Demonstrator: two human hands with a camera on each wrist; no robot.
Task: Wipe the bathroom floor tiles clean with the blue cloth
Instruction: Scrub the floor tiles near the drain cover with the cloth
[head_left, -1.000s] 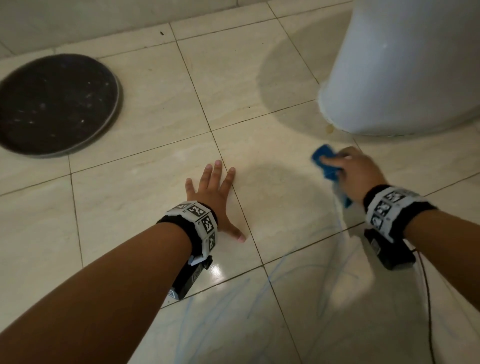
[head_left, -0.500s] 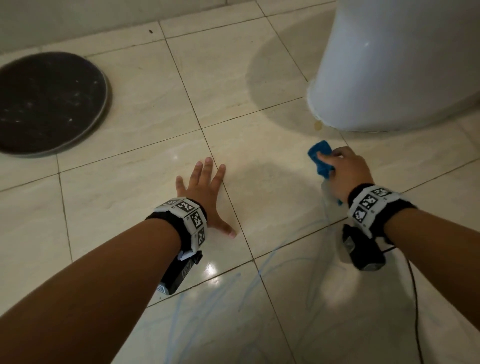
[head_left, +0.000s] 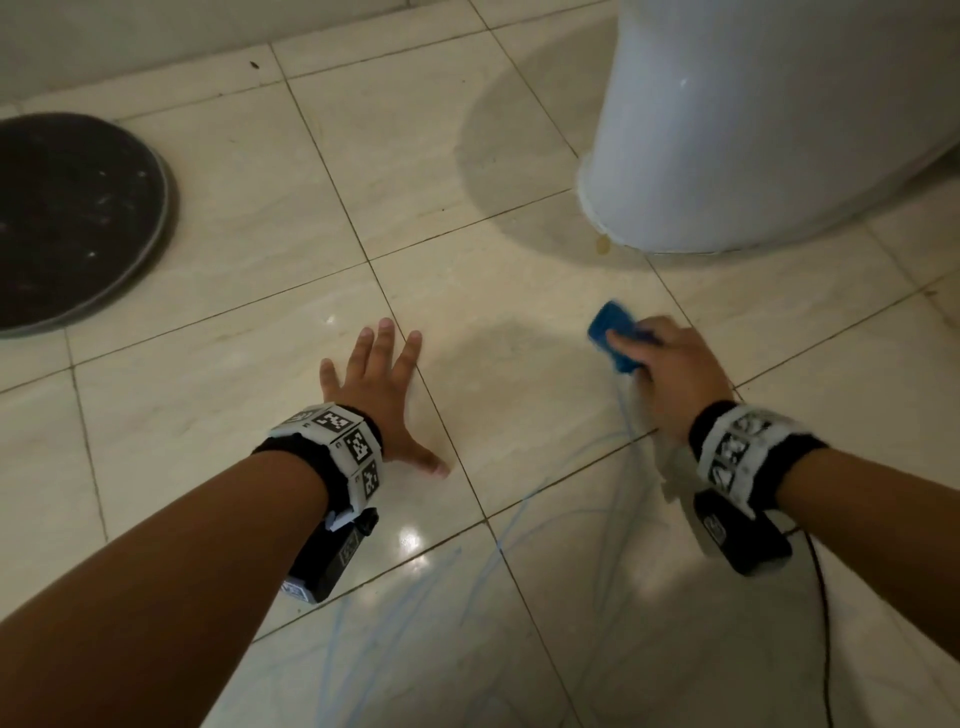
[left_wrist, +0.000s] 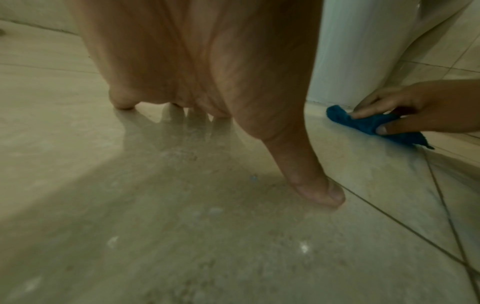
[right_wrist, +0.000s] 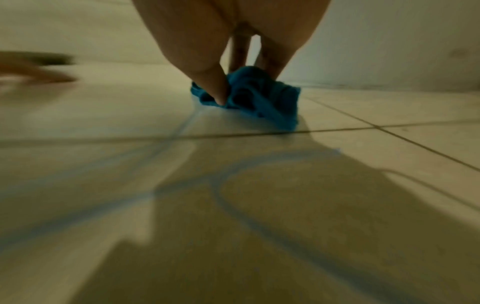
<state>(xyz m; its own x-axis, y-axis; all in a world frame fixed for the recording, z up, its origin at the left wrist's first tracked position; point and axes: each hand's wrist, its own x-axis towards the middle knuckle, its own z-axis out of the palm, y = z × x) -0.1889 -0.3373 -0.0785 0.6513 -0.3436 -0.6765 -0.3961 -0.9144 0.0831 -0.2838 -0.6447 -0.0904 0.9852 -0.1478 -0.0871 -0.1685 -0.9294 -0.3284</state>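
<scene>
The head view looks steeply down from above onto the floor tiles (head_left: 249, 395), both forearms reaching away from it. The left wrist view sits low, almost at floor level, close behind the left hand (left_wrist: 207, 67), facing far and right. The right wrist view is equally low behind the right hand (right_wrist: 233, 30). All three share the blue cloth (head_left: 615, 332) and the white pedestal (head_left: 753, 130).
</scene>
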